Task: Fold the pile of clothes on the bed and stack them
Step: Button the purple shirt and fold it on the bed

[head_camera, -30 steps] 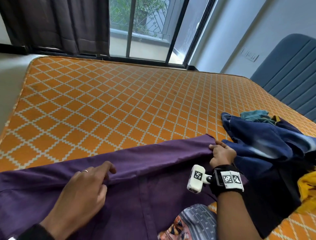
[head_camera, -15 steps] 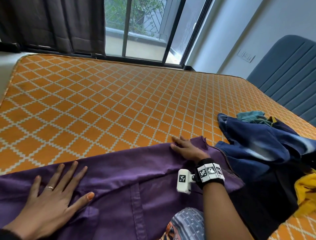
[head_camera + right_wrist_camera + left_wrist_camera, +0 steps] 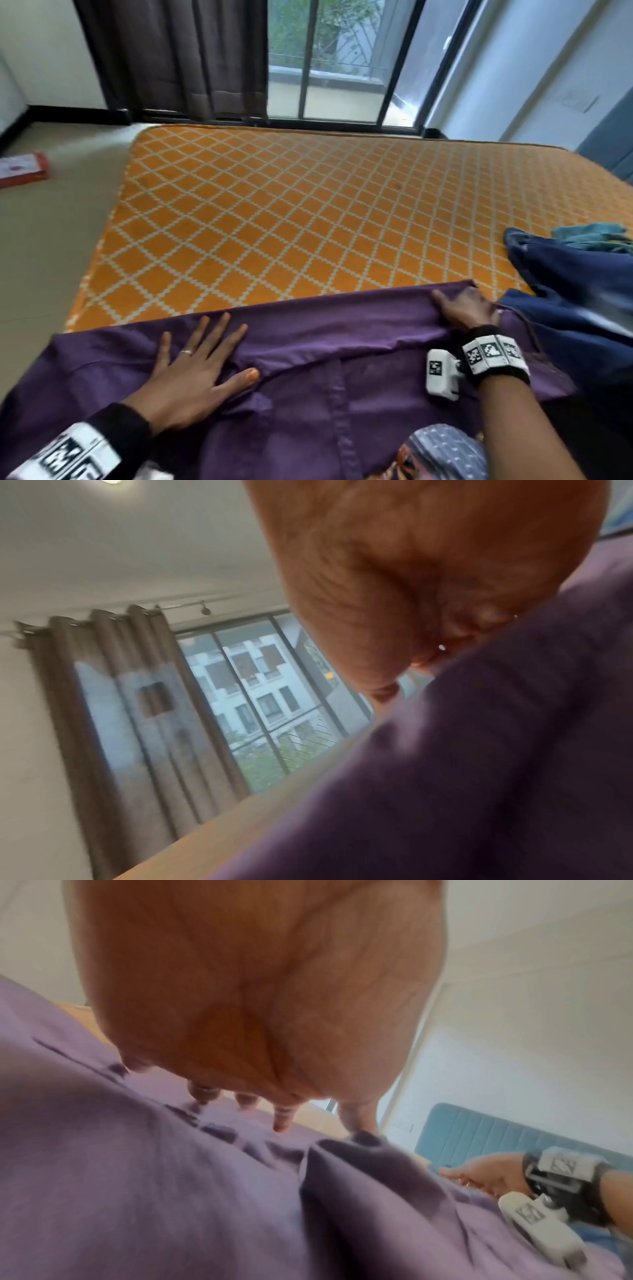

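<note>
both hands (image 3: 191, 373) (image 3: 462, 308) lie flat, fingers (image 3: 219, 329) spread, on purple garment (image 3: 308, 342).

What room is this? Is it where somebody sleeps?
Most likely a bedroom. There is a big bed with an orange patterned cover, dark curtains beside a tall window, and clothes on the bed, such as a purple shirt being smoothed flat.

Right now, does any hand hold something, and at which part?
Nothing is held. The left hand and the right hand both press flat on the folded purple garment, the right near its far corner.
</note>
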The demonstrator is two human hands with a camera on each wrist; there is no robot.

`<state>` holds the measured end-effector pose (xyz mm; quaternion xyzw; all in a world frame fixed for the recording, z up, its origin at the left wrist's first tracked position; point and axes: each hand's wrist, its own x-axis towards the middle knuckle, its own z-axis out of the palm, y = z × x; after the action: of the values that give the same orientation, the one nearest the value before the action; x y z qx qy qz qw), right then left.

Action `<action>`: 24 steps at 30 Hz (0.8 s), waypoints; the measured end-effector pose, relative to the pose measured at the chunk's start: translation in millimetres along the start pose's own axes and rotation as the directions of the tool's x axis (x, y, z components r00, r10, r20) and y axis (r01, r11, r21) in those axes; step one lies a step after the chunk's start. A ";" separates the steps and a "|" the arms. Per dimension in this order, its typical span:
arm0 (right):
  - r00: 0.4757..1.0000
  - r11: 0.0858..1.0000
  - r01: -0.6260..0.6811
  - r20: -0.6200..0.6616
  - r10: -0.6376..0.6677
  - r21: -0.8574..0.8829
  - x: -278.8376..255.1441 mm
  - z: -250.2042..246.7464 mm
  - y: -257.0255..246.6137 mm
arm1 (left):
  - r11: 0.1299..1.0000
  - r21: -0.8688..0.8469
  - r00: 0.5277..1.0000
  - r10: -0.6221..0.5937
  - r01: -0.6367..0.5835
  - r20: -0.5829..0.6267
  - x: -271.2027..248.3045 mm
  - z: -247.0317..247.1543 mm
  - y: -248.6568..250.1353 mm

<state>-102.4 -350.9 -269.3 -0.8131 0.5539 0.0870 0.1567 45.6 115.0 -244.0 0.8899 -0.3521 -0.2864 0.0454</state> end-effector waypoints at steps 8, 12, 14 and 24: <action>0.795 0.772 0.606 -0.119 -0.595 0.192 -131.9 -10.0 -102.6 | 0.957 -0.079 0.953 -0.285 0.278 -0.101 -47.1 -40.1 -69.9; 0.508 0.543 0.783 0.191 -0.840 0.305 -239.0 20.5 -151.8 | 0.916 -0.188 0.909 -0.385 0.356 -0.157 -62.8 -43.8 -135.0; 0.530 0.588 0.765 0.262 -0.806 0.262 -275.7 42.1 -156.6 | 0.884 -0.284 0.876 -0.436 0.372 -0.207 -65.0 -41.5 -159.7; 0.811 0.841 0.506 0.226 -0.540 0.192 -352.4 92.0 -133.1 | 0.713 -0.623 0.772 -0.579 0.323 -0.261 -67.1 -43.2 -166.5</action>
<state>-106.9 34.1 -223.3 -0.9031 0.2860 0.1168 0.2984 129.5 278.1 -222.9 0.9388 -0.0008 -0.1682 0.3007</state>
